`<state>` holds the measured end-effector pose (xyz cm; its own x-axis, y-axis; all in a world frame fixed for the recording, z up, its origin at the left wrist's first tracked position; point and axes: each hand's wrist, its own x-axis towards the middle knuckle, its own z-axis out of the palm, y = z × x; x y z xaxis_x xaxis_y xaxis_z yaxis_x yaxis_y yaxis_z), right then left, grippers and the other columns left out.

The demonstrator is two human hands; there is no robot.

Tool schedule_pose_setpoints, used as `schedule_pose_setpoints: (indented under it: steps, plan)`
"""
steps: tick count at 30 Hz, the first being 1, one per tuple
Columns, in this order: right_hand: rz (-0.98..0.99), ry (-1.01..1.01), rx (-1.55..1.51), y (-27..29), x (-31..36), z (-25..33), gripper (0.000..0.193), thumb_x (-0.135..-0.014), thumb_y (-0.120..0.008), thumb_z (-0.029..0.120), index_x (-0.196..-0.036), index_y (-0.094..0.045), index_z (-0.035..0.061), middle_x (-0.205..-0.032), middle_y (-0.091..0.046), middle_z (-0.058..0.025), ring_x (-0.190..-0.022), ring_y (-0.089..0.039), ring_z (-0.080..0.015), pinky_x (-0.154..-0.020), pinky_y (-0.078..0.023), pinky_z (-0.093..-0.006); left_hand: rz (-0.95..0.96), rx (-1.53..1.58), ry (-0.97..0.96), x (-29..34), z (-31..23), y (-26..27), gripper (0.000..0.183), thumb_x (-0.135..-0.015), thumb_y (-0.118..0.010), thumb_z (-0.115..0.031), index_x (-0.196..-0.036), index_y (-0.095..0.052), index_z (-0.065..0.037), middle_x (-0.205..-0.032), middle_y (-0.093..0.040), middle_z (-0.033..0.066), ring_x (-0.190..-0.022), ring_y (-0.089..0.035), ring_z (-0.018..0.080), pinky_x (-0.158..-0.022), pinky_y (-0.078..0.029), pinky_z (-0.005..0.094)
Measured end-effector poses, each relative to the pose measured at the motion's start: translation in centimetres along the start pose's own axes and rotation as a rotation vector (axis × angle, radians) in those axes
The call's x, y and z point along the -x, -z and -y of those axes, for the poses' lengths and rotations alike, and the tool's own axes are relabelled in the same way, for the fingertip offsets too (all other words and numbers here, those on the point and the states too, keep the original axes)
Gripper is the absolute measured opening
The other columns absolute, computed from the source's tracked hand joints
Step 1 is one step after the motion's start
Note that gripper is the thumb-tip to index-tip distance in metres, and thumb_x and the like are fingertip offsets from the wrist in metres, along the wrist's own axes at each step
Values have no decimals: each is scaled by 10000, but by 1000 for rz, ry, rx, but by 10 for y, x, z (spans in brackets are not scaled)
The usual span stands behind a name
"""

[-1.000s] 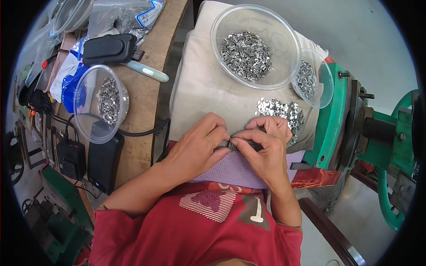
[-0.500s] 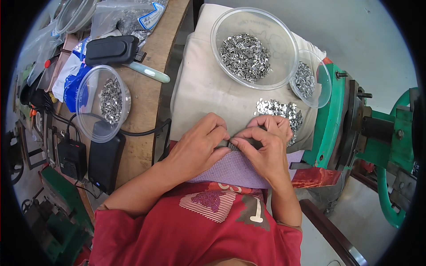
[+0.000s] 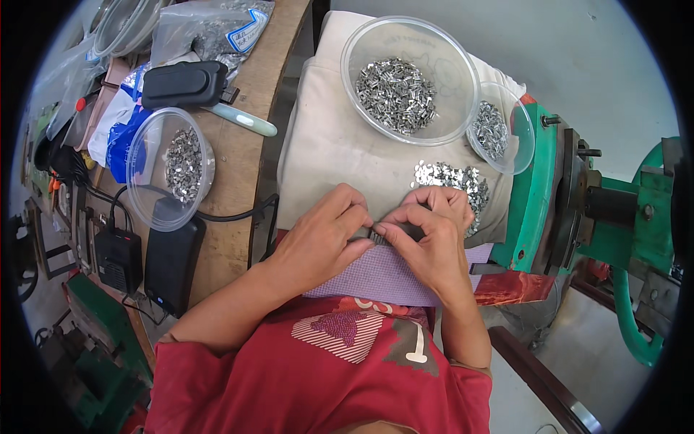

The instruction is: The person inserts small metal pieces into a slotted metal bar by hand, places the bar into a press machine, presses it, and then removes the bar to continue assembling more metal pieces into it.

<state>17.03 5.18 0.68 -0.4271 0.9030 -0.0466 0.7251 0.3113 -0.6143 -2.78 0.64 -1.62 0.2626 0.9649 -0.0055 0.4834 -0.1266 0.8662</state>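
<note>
A small dark ridged piece (image 3: pixel 377 236) sits between the fingertips of both hands, just above the purple cloth (image 3: pixel 354 278). On its right, the right hand (image 3: pixel 432 230) has thumb and index finger pinched together on it, with the other fingers curled behind. On its left, the left hand (image 3: pixel 322 235) has its index finger bent over toward the piece and its thumb slightly apart below; the tips lie close against it, but I cannot tell how firmly they grip.

Just beyond the right-hand fingers, and partly covered by them, a loose pile of shiny metal bits (image 3: pixel 452 176) lies on a beige cloth (image 3: pixel 311 159). Farther out, straight beyond the fingers, stands a large clear bowl (image 3: pixel 457 94) with small silvery metal parts (image 3: pixel 396 95) in it. A smaller clear bowl (image 3: pixel 518 137) holding similar bits (image 3: pixel 489 130) stands beside it, beyond and to the right of the fingers. Farther right is a green machine (image 3: pixel 531 202).

Well to the left of the fingers, a wooden table (image 3: pixel 231 163) carries a clear tub (image 3: pixel 150 199) with grey metal bits (image 3: pixel 184 165), a black case (image 3: pixel 184 83), a tool with a pale handle (image 3: pixel 246 120) and a dark flat device (image 3: pixel 173 264).
</note>
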Motion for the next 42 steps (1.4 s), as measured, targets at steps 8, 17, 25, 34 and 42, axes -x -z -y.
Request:
schedule_pose_setpoints:
  steps: [8, 17, 25, 34, 42]
  plan:
    - [-9, 27, 57, 5, 4, -8, 173, -715, -853, 274, -817, -791, 148, -969, -616, 27, -1065, -480, -250, -973, -281, -437, 17, -18, 7, -1, 0, 1, 285, -782, -789, -67, -1008, -622, -22, -1114, -550, 127, -964, -613, 306, -802, -520, 380]
    - [-27, 3, 43, 4, 5, -8, 188, -705, -860, 284, -823, -799, 150, -950, -608, 36, -1047, -479, -245, -956, -279, -432, 24, -11, 20, -1, 1, 0, 291, -798, -792, -71, -1032, -626, -21, -1115, -549, 116, -911, -623, 263, -746, -541, 350]
    - [-45, 0, 67, 8, 8, -11, 184, -706, -859, 291, -817, -805, 155, -943, -604, 37, -1040, -478, -241, -956, -276, -431, 32, -22, 31, -1, -1, 1, 282, -802, -788, -63, -1032, -631, -21, -1116, -549, 111, -914, -619, 252, -744, -541, 338]
    - [-38, 1, 98, 13, 14, -16, 171, -710, -857, 289, -822, -808, 170, -943, -610, 42, -1041, -483, -234, -938, -282, -427, 35, -21, 30, -1, -1, 1, 283, -798, -788, -55, -1032, -631, -22, -1116, -549, 113, -923, -620, 255, -750, -542, 339]
    - [-45, -31, 81, 10, 11, -13, 203, -705, -863, 306, -808, -787, 149, -945, -621, 23, -1041, -483, -248, -935, -282, -433, 32, -25, 25, -1, 1, 1, 285, -802, -788, -60, -1039, -632, -31, -1112, -549, 109, -932, -624, 255, -746, -553, 335]
